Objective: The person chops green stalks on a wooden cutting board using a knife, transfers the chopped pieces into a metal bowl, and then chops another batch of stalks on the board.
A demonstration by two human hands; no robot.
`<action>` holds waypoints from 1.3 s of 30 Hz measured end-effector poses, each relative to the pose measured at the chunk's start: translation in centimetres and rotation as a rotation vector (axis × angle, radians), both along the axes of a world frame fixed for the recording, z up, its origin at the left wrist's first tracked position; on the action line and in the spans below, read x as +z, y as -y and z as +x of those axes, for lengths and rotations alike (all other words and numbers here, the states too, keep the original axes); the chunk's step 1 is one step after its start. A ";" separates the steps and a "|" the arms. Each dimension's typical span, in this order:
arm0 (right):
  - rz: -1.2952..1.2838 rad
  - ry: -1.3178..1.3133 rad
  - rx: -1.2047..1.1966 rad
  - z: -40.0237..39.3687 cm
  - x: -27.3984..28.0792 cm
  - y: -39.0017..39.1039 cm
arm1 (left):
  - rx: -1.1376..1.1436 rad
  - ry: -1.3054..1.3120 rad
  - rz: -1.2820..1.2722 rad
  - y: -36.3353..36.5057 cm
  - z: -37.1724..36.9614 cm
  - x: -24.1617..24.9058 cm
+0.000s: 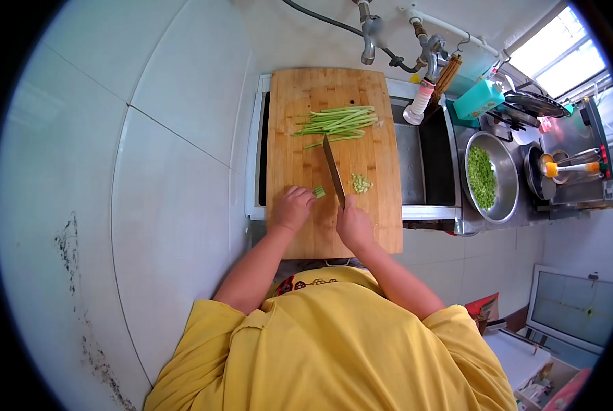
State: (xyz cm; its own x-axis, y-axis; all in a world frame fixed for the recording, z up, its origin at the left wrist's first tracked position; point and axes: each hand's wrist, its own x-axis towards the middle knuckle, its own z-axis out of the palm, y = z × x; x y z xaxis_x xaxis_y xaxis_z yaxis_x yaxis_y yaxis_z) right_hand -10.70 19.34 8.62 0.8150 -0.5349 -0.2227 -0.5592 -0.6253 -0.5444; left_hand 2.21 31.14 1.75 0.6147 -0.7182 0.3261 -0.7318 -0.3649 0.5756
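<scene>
A wooden cutting board (299, 157) lies in front of me over the sink. My left hand (295, 207) is closed on a short bunch of green stalks (319, 192), whose cut ends poke out at the fingertips. In my right hand (355, 225) is a kitchen knife (334, 169), its blade pointing away from me, just right of the bunch and apart from it. A small heap of chopped green pieces (361, 183) sits to the right of the blade. Farther up the board lies a loose pile of long green stalks (339, 122), near the knife's tip.
To the right stands a steel bowl (508, 177) with chopped greens (481, 178). A sink basin (410, 147) shows beside the board, under a faucet (431, 55) with a pink-and-white hose end (419, 101). A teal bottle (480, 99) and pans stand behind the bowl. A tiled wall (176, 178) rises close on the left.
</scene>
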 end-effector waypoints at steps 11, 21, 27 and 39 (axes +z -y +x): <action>-0.048 0.076 0.016 2.7 0.1 1.6 | 0.015 0.026 0.040 -0.2 -0.3 0.0; 0.073 0.042 0.000 0.6 0.5 -1.3 | 0.039 0.046 -0.036 -0.3 -0.6 0.5; 0.044 0.054 0.033 0.8 0.8 -1.5 | 0.044 0.073 -0.044 -0.3 -0.5 0.5; -0.059 0.027 0.075 1.5 1.3 -2.1 | 0.072 0.067 -0.036 -0.5 -0.5 0.5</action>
